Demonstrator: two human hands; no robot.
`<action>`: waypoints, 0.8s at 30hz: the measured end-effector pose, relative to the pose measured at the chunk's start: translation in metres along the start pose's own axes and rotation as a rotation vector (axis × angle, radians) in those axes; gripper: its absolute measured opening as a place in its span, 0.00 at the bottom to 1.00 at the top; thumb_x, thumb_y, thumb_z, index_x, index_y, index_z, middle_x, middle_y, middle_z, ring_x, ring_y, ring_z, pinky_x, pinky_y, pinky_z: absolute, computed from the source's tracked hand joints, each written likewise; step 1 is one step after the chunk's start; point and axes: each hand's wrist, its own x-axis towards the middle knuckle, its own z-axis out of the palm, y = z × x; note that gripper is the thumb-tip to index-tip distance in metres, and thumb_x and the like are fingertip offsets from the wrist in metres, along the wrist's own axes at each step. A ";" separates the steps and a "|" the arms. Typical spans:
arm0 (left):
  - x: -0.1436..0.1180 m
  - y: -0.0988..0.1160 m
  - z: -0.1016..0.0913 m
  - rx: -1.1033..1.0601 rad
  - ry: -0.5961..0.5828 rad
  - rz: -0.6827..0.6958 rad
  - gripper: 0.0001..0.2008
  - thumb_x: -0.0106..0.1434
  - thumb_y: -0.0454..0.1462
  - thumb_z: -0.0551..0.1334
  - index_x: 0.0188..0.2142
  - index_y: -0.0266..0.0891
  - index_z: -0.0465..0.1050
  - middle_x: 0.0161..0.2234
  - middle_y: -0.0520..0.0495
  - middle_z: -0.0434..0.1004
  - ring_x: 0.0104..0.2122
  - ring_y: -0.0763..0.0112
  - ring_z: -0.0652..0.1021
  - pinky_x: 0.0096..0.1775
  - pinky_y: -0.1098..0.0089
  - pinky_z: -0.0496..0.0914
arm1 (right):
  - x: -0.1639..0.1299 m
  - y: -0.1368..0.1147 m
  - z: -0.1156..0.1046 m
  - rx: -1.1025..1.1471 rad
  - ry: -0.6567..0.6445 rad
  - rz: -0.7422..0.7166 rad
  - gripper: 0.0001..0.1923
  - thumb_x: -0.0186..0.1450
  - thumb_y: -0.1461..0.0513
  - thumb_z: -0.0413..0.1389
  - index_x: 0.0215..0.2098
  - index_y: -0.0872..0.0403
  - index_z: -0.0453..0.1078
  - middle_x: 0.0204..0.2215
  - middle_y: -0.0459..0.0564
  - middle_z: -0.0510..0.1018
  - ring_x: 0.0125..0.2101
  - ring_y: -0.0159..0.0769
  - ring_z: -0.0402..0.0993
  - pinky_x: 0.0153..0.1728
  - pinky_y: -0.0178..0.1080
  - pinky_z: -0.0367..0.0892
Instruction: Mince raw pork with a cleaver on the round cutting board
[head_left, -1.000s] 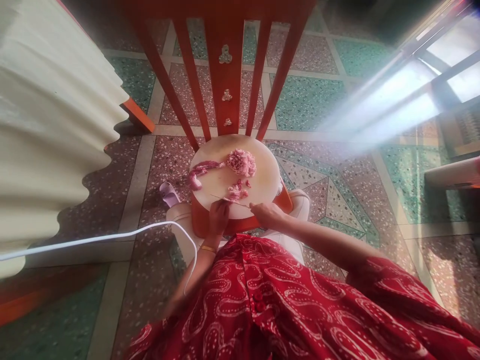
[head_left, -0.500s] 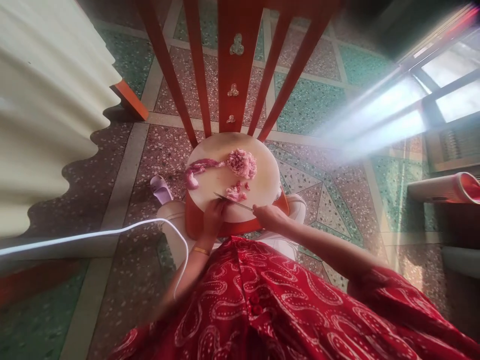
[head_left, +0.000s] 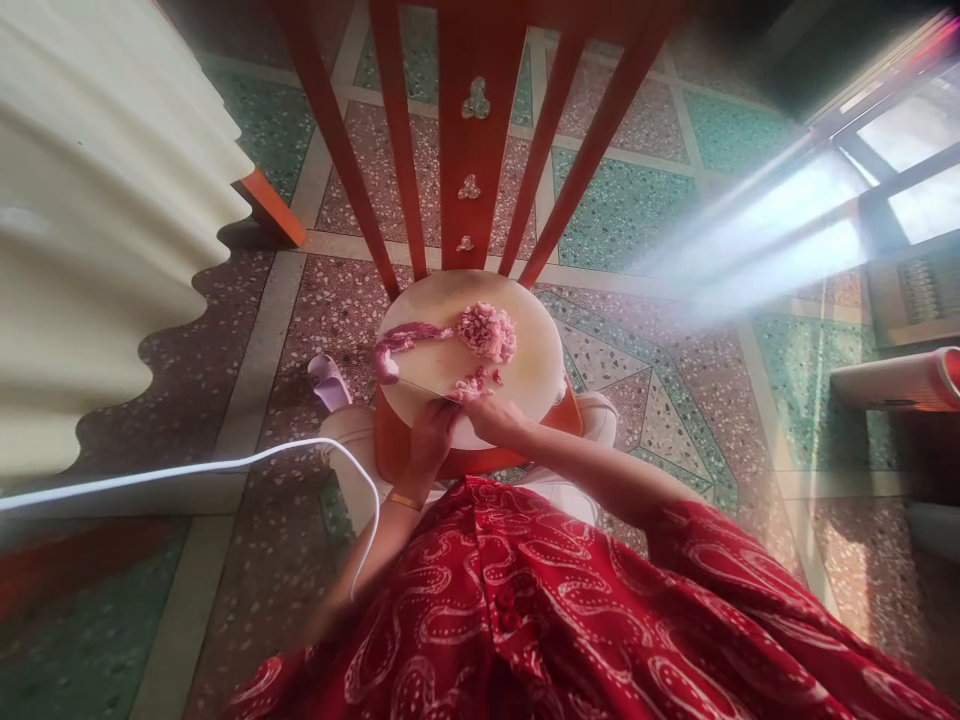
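On a round pale cutting board (head_left: 532,330), my right hand (head_left: 496,420) is closed around the handle of a knife (head_left: 421,387), whose thin blade points left past my left fingers. My left hand (head_left: 433,432) is closed at the board's near edge, against the knife; what its fingers hold is hidden. Just beyond my right hand lie small cut pieces of meat (head_left: 475,382). Farther back sits a heap of chopped pink meat (head_left: 487,332). A long strip of raw meat (head_left: 405,338) curves along the board's left side.
The board rests on the seat of a red-brown wooden chair (head_left: 480,150) with a slatted back. A white cable (head_left: 247,460) runs in from the left. A lilac slipper (head_left: 328,382) lies on the speckled floor. A pale curtain (head_left: 90,220) hangs at left, and a cylinder (head_left: 892,382) lies at right.
My right hand has moved left with the knife, right up to my left hand. The blade now reaches farther left over the board. The meat heap and strip look unchanged.
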 end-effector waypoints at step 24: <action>-0.001 -0.029 -0.027 -0.200 0.035 -0.201 0.08 0.62 0.36 0.55 0.39 0.40 0.72 0.37 0.44 0.75 0.41 0.64 0.73 0.46 0.59 0.67 | -0.004 -0.010 0.000 0.036 0.010 0.066 0.23 0.65 0.68 0.42 0.58 0.55 0.54 0.44 0.60 0.74 0.43 0.41 0.73 0.39 0.38 0.66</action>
